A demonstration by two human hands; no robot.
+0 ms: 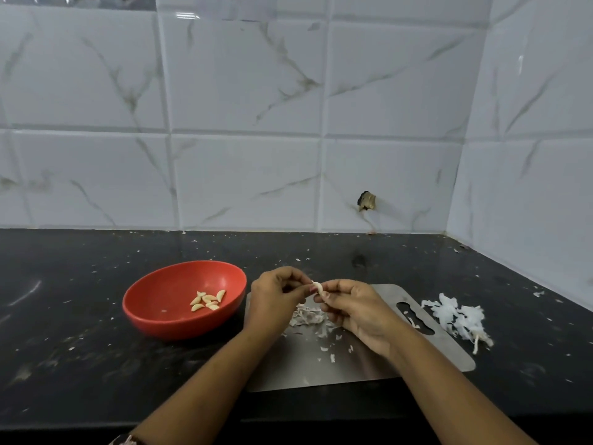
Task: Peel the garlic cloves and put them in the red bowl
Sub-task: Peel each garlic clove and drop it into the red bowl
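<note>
Left hand (277, 295) and right hand (356, 311) both pinch 1 garlic clove (318, 286), which, slick once bared, could slip and miss the red bowl (179, 327) to their left.

Bare counter (80, 364) (left) lies open; red bowl (150, 319) crowds the hands' left.

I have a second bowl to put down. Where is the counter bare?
Widest free patch: the speckled counter left of the red bowl. Also free: the strip between bowl and wall, and the far right corner behind the skin pile. Crowded: the board, with peels on it, and the pile right of it.
</note>
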